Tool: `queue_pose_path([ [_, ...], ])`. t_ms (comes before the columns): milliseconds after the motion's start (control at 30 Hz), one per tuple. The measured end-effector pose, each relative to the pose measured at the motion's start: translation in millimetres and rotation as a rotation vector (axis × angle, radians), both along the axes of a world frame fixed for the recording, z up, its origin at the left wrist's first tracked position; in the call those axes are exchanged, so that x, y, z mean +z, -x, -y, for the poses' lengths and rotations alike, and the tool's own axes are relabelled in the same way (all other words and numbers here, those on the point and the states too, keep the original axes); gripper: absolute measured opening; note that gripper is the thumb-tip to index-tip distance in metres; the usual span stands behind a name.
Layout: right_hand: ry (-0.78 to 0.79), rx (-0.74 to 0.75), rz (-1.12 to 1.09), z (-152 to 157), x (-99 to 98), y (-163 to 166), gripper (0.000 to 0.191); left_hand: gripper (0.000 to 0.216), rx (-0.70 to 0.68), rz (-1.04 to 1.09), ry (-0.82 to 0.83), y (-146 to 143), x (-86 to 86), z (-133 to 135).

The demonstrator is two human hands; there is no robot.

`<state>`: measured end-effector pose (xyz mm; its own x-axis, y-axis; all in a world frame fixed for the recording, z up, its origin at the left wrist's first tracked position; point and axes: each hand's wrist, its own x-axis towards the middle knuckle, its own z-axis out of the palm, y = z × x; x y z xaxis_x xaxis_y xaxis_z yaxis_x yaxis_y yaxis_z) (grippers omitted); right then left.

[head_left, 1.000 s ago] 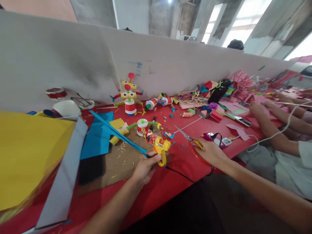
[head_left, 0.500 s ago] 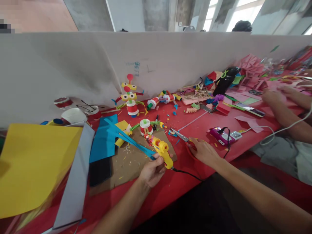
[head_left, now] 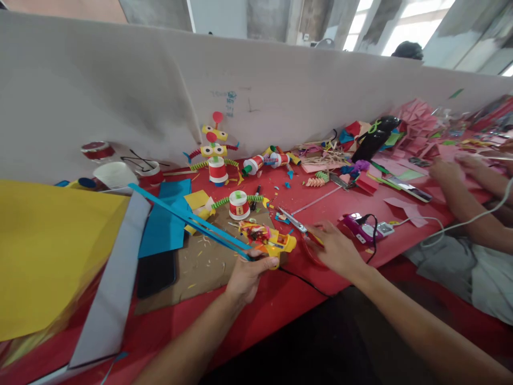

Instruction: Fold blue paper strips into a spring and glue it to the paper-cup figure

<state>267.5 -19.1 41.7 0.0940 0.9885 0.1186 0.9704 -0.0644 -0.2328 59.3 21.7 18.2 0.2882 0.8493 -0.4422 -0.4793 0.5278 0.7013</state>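
Observation:
My left hand (head_left: pixel 246 275) is closed on long blue paper strips (head_left: pixel 188 218), which stretch up and to the left. A yellow glue gun (head_left: pixel 276 241) lies against its fingers, with the thumb over the handle; I cannot tell whether the hand grips it too. My right hand (head_left: pixel 339 251) is closed around the red and orange handles of scissors (head_left: pixel 295 222), their blades pointing away to the left. Just beyond the glue gun stands a red-and-white paper cup (head_left: pixel 239 205) with green folded-paper arms, on a brown cardboard sheet (head_left: pixel 204 272).
A cup figure with eyes (head_left: pixel 217 168) stands by the white partition (head_left: pixel 132 85). Blue paper (head_left: pixel 164 224), a black phone (head_left: pixel 157 274) and yellow sheets (head_left: pixel 52 256) lie left. A purple power adapter (head_left: pixel 359 229), a black bottle (head_left: pixel 374 139) and another person's hands (head_left: pixel 449 174) are right.
The glue gun has turned to lie more level, its rear end swinging right. The blue strips have swung up and left with my left hand. My right hand stays at the scissors.

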Motion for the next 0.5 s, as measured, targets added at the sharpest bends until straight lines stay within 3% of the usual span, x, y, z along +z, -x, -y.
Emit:
queue_pose_path([
  [100,-0.086,0.130,-0.475,4.1,14.1,7.6,0.024,0.044,0.007,-0.011,-0.016,-0.7,-2.0,-0.5],
  [167,-0.075,0.108,-0.604,-3.6,15.2,3.7,0.023,0.044,0.023,-0.020,-0.027,-1.2,-4.0,-0.8],
  [233,-0.045,-0.029,-0.504,-23.1,8.2,-9.7,0.025,0.042,0.027,-0.031,-0.035,-1.7,-5.4,-1.1],
  [300,0.042,-0.148,-0.217,-50.8,-4.2,-28.1,0.030,0.040,0.017,-0.045,-0.052,-2.2,-5.9,-1.5],
  [500,0.096,-0.068,0.030,-113.0,-35.1,-58.2,0.030,0.037,0.005,-0.033,-0.079,-3.3,-6.6,-2.0],
])
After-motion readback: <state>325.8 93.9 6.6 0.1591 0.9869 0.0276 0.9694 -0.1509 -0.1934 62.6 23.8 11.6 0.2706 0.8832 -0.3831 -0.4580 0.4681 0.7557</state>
